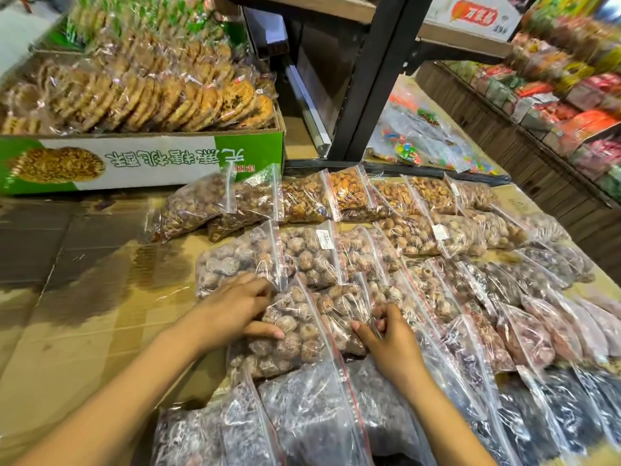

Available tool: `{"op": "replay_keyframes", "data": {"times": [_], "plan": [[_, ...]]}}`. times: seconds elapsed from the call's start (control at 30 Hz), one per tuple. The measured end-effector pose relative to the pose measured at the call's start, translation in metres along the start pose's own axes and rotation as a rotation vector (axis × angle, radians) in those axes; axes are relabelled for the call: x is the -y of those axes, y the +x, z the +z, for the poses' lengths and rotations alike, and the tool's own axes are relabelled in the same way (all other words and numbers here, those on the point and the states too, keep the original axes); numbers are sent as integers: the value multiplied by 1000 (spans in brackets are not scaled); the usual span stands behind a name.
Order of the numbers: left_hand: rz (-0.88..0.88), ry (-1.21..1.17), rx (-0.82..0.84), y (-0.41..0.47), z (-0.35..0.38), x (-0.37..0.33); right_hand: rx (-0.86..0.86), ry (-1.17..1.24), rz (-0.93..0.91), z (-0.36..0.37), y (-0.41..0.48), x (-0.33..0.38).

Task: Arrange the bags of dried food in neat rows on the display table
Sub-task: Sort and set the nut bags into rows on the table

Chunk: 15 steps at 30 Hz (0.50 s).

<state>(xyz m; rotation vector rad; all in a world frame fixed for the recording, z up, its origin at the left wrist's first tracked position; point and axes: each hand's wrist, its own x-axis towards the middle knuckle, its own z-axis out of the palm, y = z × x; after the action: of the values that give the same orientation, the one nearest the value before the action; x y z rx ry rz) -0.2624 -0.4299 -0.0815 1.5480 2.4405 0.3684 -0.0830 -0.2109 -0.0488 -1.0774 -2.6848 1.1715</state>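
Head view showed the left hand [235,311] and right hand [386,334] both grasping one clear bag of brown dried food [295,334], which lay on the cardboard-covered tabletop [84,314] among rows of similar bags, near a green box of biscuits [141,159].

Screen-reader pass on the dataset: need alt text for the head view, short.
Two bare hands, the left hand and right hand, grip a clear zip bag of brown dried food from either side among rows of similar bags on a cardboard-covered display table. A green and white box of wrapped cookies sits at the back left, and shelves of colourful packets run along the right.
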Motion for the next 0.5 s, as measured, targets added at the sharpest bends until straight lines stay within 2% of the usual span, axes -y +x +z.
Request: {"op": "replay_keyframes", "data": {"times": [0.03, 0.1, 0.17, 0.2, 0.27, 0.4, 0.5], "plan": [[-7, -25, -67, -2, -3, -2, 35, -65, -2, -4, 0, 4], [-138, -198, -244, -7, -16, -7, 82, -278, -20, -14, 2, 17], [-285, -294, -432, -4, -29, -2, 8, -371, -80, -21, 13, 33], [-345, -278, -461, 1, -32, 7, -48, -344, -113, -21, 22, 41], [-444, -305, -400, 13, -39, 26, -89, -256, -136, -15, 45, 60], [-612, -530, -232, 39, -31, 47, -32, -132, -46, 20, 95, 80], [-647, -572, -329, 47, -16, 47, -104, -144, -6, 38, 111, 76]]}}
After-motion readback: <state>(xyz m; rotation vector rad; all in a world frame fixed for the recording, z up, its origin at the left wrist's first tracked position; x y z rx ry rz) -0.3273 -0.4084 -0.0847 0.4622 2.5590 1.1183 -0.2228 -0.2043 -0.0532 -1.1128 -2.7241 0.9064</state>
